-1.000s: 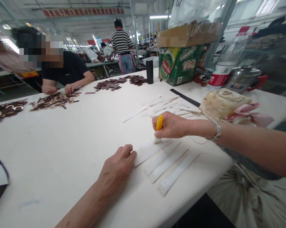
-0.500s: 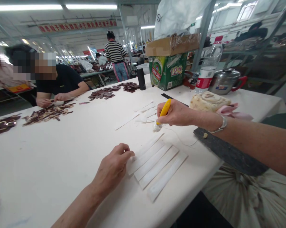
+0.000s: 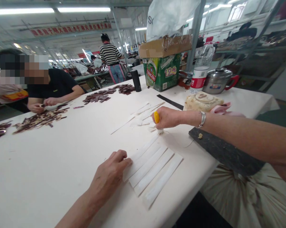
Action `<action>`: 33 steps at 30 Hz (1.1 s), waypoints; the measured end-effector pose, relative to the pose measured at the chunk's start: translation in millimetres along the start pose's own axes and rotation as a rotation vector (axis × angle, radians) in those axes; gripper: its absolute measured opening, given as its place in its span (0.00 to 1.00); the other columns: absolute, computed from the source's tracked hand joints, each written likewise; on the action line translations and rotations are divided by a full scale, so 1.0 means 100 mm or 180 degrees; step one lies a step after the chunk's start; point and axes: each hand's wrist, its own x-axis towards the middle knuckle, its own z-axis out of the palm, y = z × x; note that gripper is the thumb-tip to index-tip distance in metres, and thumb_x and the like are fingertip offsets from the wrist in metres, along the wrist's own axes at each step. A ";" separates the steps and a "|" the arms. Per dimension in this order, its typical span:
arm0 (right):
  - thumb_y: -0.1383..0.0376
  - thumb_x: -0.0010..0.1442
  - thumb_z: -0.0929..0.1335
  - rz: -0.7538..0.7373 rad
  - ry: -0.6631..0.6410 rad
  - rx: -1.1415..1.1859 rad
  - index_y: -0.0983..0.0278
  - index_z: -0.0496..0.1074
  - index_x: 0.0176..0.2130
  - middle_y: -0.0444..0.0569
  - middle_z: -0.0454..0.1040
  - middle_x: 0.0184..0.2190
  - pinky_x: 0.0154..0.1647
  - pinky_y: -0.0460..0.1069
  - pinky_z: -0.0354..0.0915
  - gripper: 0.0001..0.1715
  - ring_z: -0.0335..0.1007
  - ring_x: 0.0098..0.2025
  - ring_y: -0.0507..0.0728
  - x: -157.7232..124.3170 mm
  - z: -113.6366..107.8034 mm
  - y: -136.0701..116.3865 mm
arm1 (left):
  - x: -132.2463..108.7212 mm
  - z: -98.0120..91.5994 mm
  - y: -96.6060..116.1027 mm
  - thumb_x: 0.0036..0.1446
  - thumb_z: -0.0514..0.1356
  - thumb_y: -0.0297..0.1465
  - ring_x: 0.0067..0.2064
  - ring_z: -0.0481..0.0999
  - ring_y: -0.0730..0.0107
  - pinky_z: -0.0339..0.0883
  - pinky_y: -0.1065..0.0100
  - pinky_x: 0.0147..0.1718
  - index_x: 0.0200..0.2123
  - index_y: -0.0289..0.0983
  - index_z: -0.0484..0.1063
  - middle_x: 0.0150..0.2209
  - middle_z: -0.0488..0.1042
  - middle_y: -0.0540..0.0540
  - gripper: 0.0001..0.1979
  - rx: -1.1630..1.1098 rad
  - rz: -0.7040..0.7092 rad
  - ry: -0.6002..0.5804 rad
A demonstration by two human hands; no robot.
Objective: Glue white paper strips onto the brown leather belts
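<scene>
Across the long white tabletop [image 3: 50,158] lie pale strips [image 3: 152,167] set side by side, thinner white offcuts [image 3: 143,115], a black flask [image 3: 136,80], a green Tsingtao carton [image 3: 161,72], and scattered dark brown pieces [image 3: 96,98], probably leather, though it's hard to tell from here.

This is a big factory workshop, a long hall under strip lights [image 3: 21,11] and steel columns [image 3: 119,31], with a red banner [image 3: 71,29] of Chinese characters high across it. White worktops [image 3: 50,152] run in rows toward the far end. They carry cut white strips [image 3: 154,167] and piles of cut brown pieces [image 3: 96,98]. A seated worker [image 3: 54,85] sits at one, a standing worker [image 3: 109,55] is farther off, and metal shelves [image 3: 250,50] hold stock on the right
</scene>
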 end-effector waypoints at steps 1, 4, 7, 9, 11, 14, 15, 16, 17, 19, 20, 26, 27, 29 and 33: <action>0.75 0.42 0.69 0.0031 0.0092 -0.0029 0.66 0.69 0.21 0.39 0.66 0.16 0.22 0.44 0.55 0.06 0.59 0.21 0.48 -0.05 -0.07 0.01 | 0.00 -0.01 0.00 0.56 0.46 0.17 0.42 0.73 0.65 0.62 0.70 0.34 0.42 0.46 0.74 0.44 0.71 0.47 0.23 -0.0014 -0.0022 -0.0016; 0.72 0.47 0.70 0.0016 0.0653 0.0290 0.65 0.69 0.24 0.38 0.65 0.16 0.19 0.44 0.56 0.04 0.61 0.19 0.48 -0.24 -0.31 -0.05 | 0.04 -0.09 -0.01 0.57 0.45 0.18 0.41 0.74 0.66 0.63 0.69 0.34 0.41 0.45 0.75 0.45 0.71 0.47 0.24 -0.0196 -0.0086 0.0068; 0.66 0.52 0.71 -0.0127 0.1639 0.0943 0.63 0.70 0.26 0.40 0.67 0.17 0.15 0.45 0.54 0.06 0.60 0.17 0.49 -0.45 -0.56 -0.17 | 0.32 -0.26 -0.03 0.61 0.45 0.20 0.40 0.74 0.67 0.64 0.68 0.35 0.40 0.42 0.75 0.45 0.73 0.46 0.20 -0.0510 -0.0201 0.0450; 0.65 0.54 0.72 -0.0225 0.2255 0.1343 0.62 0.69 0.28 0.42 0.69 0.19 0.14 0.45 0.54 0.08 0.60 0.16 0.49 -0.55 -0.69 -0.25 | 0.68 -0.37 -0.04 0.63 0.47 0.23 0.39 0.75 0.67 0.65 0.67 0.37 0.40 0.41 0.75 0.45 0.73 0.46 0.17 -0.0534 -0.0320 0.0653; 0.65 0.54 0.74 -0.0282 0.2627 0.1730 0.62 0.69 0.29 0.43 0.70 0.20 0.14 0.45 0.53 0.09 0.59 0.16 0.48 -0.63 -0.76 -0.31 | 1.16 -0.43 -0.08 0.65 0.50 0.27 0.41 0.76 0.66 0.67 0.66 0.40 0.45 0.41 0.75 0.46 0.74 0.45 0.15 -0.0384 -0.0467 0.0681; 0.65 0.54 0.75 -0.0278 0.2693 0.2044 0.61 0.69 0.30 0.44 0.70 0.21 0.13 0.45 0.52 0.11 0.60 0.16 0.49 -0.69 -0.78 -0.33 | 1.92 -0.36 -0.18 0.67 0.53 0.32 0.46 0.76 0.61 0.69 0.61 0.45 0.52 0.40 0.73 0.50 0.73 0.42 0.14 -0.0233 -0.0700 0.0596; 0.64 0.54 0.75 -0.0247 0.2685 0.2044 0.61 0.69 0.30 0.44 0.70 0.21 0.13 0.45 0.52 0.11 0.59 0.17 0.49 -0.71 -0.76 -0.32 | 2.16 -0.30 -0.22 0.67 0.54 0.34 0.47 0.75 0.60 0.70 0.59 0.46 0.53 0.39 0.72 0.51 0.73 0.41 0.14 -0.0222 -0.0786 0.0557; 0.63 0.54 0.75 -0.0203 0.2689 0.2011 0.61 0.70 0.30 0.44 0.70 0.21 0.13 0.45 0.52 0.11 0.59 0.17 0.49 -0.74 -0.75 -0.30 | 2.37 -0.23 -0.27 0.67 0.56 0.36 0.49 0.75 0.60 0.70 0.57 0.48 0.54 0.38 0.71 0.52 0.72 0.41 0.15 -0.0212 -0.0878 0.0509; 0.63 0.55 0.75 -0.0151 0.2701 0.1954 0.61 0.70 0.30 0.44 0.70 0.21 0.13 0.45 0.52 0.11 0.59 0.17 0.49 -0.76 -0.74 -0.28 | 2.55 -0.16 -0.31 0.67 0.57 0.37 0.50 0.74 0.60 0.71 0.55 0.49 0.55 0.37 0.70 0.53 0.72 0.40 0.17 -0.0205 -0.0973 0.0456; 0.62 0.55 0.76 -0.0073 0.2751 0.1832 0.61 0.71 0.31 0.45 0.70 0.21 0.12 0.45 0.52 0.11 0.59 0.17 0.49 -0.82 -0.72 -0.22 | 2.84 -0.02 -0.37 0.66 0.59 0.39 0.51 0.74 0.60 0.72 0.53 0.49 0.55 0.36 0.69 0.54 0.71 0.40 0.18 -0.0197 -0.1138 0.0342; 0.62 0.56 0.76 -0.0045 0.2761 0.1786 0.61 0.71 0.31 0.45 0.70 0.22 0.13 0.45 0.53 0.11 0.60 0.18 0.49 -0.84 -0.73 -0.19 | 2.95 0.03 -0.39 0.65 0.60 0.39 0.51 0.74 0.60 0.72 0.53 0.49 0.55 0.36 0.69 0.54 0.71 0.40 0.19 -0.0194 -0.1196 0.0282; 0.59 0.56 0.77 0.0133 0.2656 0.1746 0.60 0.71 0.31 0.45 0.67 0.21 0.13 0.45 0.53 0.12 0.60 0.19 0.50 -0.93 -0.73 -0.05 | 3.25 0.21 -0.42 0.65 0.61 0.38 0.51 0.74 0.59 0.73 0.54 0.48 0.54 0.35 0.70 0.53 0.71 0.40 0.18 -0.0204 -0.1279 0.0080; 0.59 0.56 0.77 0.0146 0.2656 0.1763 0.60 0.71 0.31 0.45 0.67 0.22 0.13 0.45 0.53 0.13 0.60 0.18 0.50 -0.92 -0.72 -0.04 | 3.24 0.20 -0.42 0.64 0.61 0.38 0.51 0.75 0.59 0.73 0.55 0.48 0.54 0.35 0.70 0.53 0.71 0.40 0.18 -0.0211 -0.1270 0.0092; 0.59 0.56 0.77 0.0146 0.2681 0.1797 0.59 0.71 0.31 0.45 0.68 0.22 0.13 0.45 0.53 0.13 0.59 0.19 0.50 -0.91 -0.70 -0.02 | 3.20 0.14 -0.41 0.65 0.61 0.38 0.51 0.74 0.59 0.73 0.54 0.49 0.54 0.35 0.70 0.53 0.71 0.40 0.18 -0.0228 -0.1210 0.0158; 0.60 0.56 0.76 0.0037 0.2676 0.1873 0.60 0.71 0.32 0.46 0.69 0.23 0.14 0.45 0.54 0.12 0.59 0.19 0.49 -0.89 -0.69 -0.05 | 2.89 -0.13 -0.36 0.65 0.60 0.39 0.49 0.75 0.61 0.72 0.54 0.48 0.51 0.34 0.71 0.51 0.73 0.41 0.17 -0.0328 -0.0971 0.0338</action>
